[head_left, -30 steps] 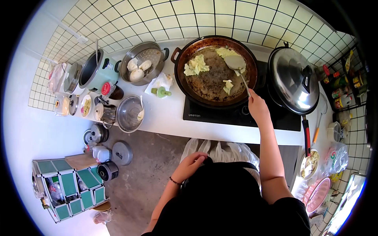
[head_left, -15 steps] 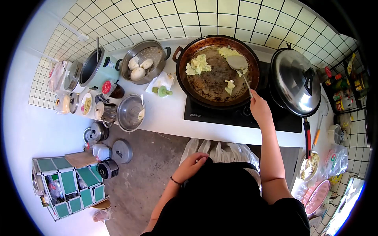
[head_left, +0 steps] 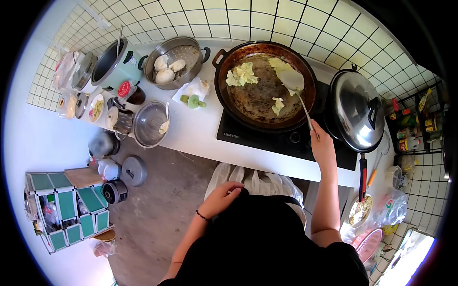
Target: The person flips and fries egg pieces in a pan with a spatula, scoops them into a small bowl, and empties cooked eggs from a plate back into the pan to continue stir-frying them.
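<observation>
My right hand (head_left: 323, 143) is closed round the handle of a metal ladle (head_left: 292, 81), whose bowl rests over the right side of a wide, browned pan (head_left: 257, 106). Pale yellow-green egg-like pieces (head_left: 242, 74) lie at the pan's left, with more beside the ladle's bowl and a small bit lower down. The pan sits on a black cooktop (head_left: 238, 135). My left hand (head_left: 220, 199), with a dark bracelet at the wrist, is held at the front of the black shirt; its fingers are bent, and whether they hold cloth is unclear.
Right of the pan stands a lidded pan (head_left: 358, 109). To the left are a steamer pot with white buns (head_left: 164, 75), a metal bowl (head_left: 149, 126), a green pot (head_left: 125, 71) and a red-lidded jar (head_left: 125, 89). A green shelf unit (head_left: 67, 207) stands at lower left.
The view has shifted and tilted slightly. My right hand has moved right and down with the ladle, whose bowl now lies lower and further right in the pan. My left hand stays at the shirt.
</observation>
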### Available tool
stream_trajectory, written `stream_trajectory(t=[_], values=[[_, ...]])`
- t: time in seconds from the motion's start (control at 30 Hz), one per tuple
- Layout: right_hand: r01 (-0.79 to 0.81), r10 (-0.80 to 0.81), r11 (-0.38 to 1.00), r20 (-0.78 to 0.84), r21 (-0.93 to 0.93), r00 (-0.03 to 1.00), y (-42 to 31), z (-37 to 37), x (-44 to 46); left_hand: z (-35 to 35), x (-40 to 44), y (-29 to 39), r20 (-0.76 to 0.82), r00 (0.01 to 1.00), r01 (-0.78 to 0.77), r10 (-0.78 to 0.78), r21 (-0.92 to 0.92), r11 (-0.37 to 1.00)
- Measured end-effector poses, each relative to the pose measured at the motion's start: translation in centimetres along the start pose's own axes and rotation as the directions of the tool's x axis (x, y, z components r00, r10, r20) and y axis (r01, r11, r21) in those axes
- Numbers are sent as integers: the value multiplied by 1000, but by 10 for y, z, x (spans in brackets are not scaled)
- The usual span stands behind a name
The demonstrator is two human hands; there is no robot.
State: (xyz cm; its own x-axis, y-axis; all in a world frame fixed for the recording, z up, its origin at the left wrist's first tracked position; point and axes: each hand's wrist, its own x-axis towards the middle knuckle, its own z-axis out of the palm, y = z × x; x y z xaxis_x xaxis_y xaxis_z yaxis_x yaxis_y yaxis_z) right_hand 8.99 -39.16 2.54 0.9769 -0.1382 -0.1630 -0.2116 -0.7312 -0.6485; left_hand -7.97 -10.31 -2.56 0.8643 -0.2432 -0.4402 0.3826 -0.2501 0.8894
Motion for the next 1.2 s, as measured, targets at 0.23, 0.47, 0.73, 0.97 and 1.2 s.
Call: stream_trajectory(t=[0.23, 0.47, 0.73, 0.97, 1.2], values=[[-9, 13, 996, 42, -87, 999, 18, 15, 0, 2, 4, -9, 12, 1000, 21, -20, -67, 998], [83, -83, 984, 11, -159, 997, 26, 22, 1, 2, 8, -5, 13, 1000, 12, -11, -41, 999], [101, -101, 983, 7, -153, 995, 25, 22, -1, 0, 6, 0, 23, 1000, 21, -21, -16, 1000], [89, -87, 982, 19, -169, 996, 28, 23, 0, 0, 5, 0, 0, 999, -35, 35, 23, 999], [97, -96, 979, 15, -178, 995, 30, 24, 0, 2, 3, 0, -5, 1000, -27, 27, 17, 999]])
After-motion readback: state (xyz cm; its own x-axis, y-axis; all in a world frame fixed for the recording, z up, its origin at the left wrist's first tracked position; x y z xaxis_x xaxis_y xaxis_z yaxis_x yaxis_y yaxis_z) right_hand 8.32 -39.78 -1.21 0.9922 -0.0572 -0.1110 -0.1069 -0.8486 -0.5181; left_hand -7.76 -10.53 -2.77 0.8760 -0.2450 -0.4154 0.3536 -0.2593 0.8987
